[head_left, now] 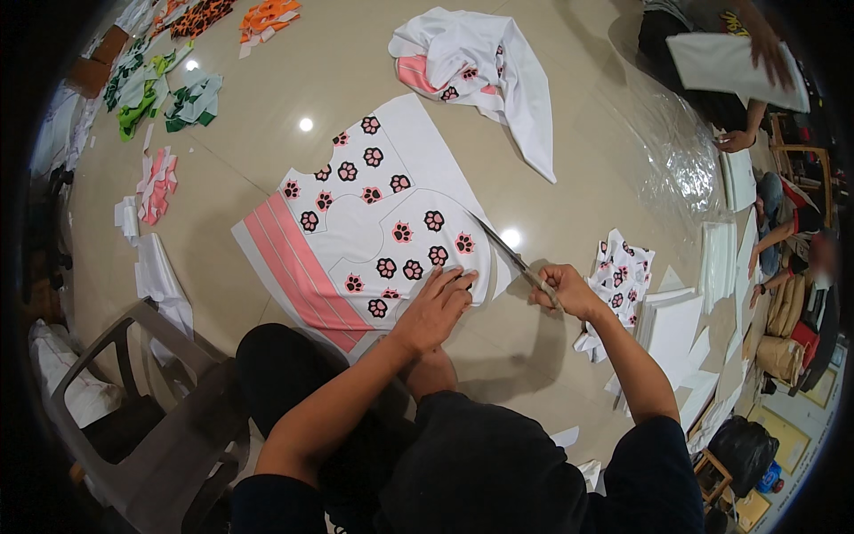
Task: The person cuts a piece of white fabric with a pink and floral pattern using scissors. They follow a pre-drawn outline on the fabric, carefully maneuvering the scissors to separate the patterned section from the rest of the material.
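A white fabric sheet (356, 231) printed with pink and black paw shapes, pink stripes and cutting outlines lies on the glossy floor in front of me. My left hand (436, 303) presses flat on its lower right part, fingers apart. My right hand (562, 291) grips long metal scissors (511, 251), whose blades reach up-left to the sheet's right edge. A crumpled paw-print piece (623, 280) lies right of my right hand. Beyond the sheet is a heap of white fabric (480, 71) with pink and paw prints.
Colored scraps (191, 98) lie at the upper left, a plastic chair (142, 400) at the lower left. White stacks (667, 325) and clear plastic (658, 160) lie to the right. A co-worker's hands (769, 58) hold a white bundle at the upper right, with other people behind.
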Demonstrator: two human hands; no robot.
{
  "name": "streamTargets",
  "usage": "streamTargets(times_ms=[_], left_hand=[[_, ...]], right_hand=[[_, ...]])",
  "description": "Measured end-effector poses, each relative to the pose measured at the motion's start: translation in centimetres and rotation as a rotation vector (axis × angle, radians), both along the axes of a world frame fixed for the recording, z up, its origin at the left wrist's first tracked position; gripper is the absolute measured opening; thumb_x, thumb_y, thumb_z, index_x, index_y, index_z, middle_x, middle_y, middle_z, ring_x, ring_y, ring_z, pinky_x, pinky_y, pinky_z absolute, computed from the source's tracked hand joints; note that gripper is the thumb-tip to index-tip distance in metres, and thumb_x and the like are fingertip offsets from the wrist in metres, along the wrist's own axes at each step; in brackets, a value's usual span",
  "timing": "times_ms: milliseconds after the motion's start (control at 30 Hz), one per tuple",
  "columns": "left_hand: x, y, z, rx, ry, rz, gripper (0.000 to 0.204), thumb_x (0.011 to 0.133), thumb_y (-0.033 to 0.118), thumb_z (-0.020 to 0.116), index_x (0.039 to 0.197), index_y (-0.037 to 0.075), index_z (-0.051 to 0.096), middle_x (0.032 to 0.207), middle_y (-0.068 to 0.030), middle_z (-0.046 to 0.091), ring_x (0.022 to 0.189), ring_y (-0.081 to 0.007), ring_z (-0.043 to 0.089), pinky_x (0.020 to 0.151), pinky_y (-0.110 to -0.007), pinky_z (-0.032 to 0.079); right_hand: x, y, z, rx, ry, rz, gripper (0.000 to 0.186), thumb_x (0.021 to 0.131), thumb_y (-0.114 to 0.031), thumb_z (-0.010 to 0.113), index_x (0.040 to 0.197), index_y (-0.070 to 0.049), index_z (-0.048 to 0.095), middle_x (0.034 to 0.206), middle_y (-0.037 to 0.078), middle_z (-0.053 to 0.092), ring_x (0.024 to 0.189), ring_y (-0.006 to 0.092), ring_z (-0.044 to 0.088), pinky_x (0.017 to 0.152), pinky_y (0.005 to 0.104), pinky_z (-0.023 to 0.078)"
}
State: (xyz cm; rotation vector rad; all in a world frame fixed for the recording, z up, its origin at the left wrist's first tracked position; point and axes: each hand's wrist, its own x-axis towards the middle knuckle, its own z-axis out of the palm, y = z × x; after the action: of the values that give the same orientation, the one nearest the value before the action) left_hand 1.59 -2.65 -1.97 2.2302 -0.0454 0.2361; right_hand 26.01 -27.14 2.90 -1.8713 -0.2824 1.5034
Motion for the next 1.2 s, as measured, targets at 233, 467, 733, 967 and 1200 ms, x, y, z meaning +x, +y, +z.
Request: streamTargets(times_ms=[233, 467, 733, 967, 1200], left_hand=[[-0.1, -0.1, -0.3, 0.004, 0.003, 0.003, 0.015, 0.103, 0.013, 0.065, 0.115, 0.009, 0.056, 0.16, -0.0138, 0.056, 0.151, -0.0409, 0.049, 0.128, -0.064, 0.034], [-0.2, 0.0, -0.2, 0.008, 0.007, -0.002, 0.016, 0.103, 0.012, 0.065, 0.116, 0.008, 0.056, 0.162, -0.013, 0.055, 0.151, -0.0404, 0.048, 0.128, -0.065, 0.034], [-0.3, -0.1, -0.2, 0.031, -0.003, -0.002, 0.016, 0.103, 0.013, 0.066, 0.115, 0.008, 0.058, 0.162, -0.0133, 0.054, 0.151, -0.04, 0.049, 0.128, -0.065, 0.034], [-0.1, 0.1, 0.0, 0.026, -0.003, -0.008, 0.015, 0.104, 0.015, 0.066, 0.115, 0.009, 0.058, 0.161, -0.0131, 0.055, 0.151, -0.0398, 0.049, 0.128, -0.065, 0.035], [-0.2, 0.2, 0.1, 0.022, -0.006, -0.009, 0.015, 0.104, 0.015, 0.066, 0.115, 0.008, 0.058, 0.161, -0.0136, 0.056, 0.151, -0.0404, 0.049, 0.127, -0.065, 0.035]], right_hand=[[-0.1, 0.5, -0.1, 0.005, 0.04, -0.039, 0.024, 0.091, -0.013, 0.086, 0.09, -0.004, 0.065, 0.083, 0.007, 0.076, 0.063, 0.0081, 0.064, 0.053, 0.0245, 0.047], [-0.1, 0.0, -0.4, 0.012, 0.019, -0.021, 0.024, 0.092, -0.014, 0.086, 0.089, -0.004, 0.064, 0.083, 0.007, 0.075, 0.063, 0.0078, 0.063, 0.052, 0.0243, 0.047], [-0.2, 0.1, 0.0, 0.018, 0.047, -0.031, 0.027, 0.093, -0.014, 0.086, 0.086, -0.005, 0.062, 0.082, 0.008, 0.075, 0.059, 0.0083, 0.062, 0.051, 0.0253, 0.048], [-0.1, 1.0, -0.3, 0.016, -0.012, 0.003, 0.028, 0.091, -0.015, 0.088, 0.085, -0.007, 0.061, 0.076, 0.003, 0.071, 0.059, 0.0073, 0.061, 0.051, 0.0252, 0.046], [0.2, 2.0, -0.4, 0.029, -0.019, -0.002, 0.031, 0.089, -0.015, 0.089, 0.084, -0.008, 0.06, 0.072, -0.001, 0.065, 0.059, 0.0062, 0.057, 0.053, 0.0256, 0.044]])
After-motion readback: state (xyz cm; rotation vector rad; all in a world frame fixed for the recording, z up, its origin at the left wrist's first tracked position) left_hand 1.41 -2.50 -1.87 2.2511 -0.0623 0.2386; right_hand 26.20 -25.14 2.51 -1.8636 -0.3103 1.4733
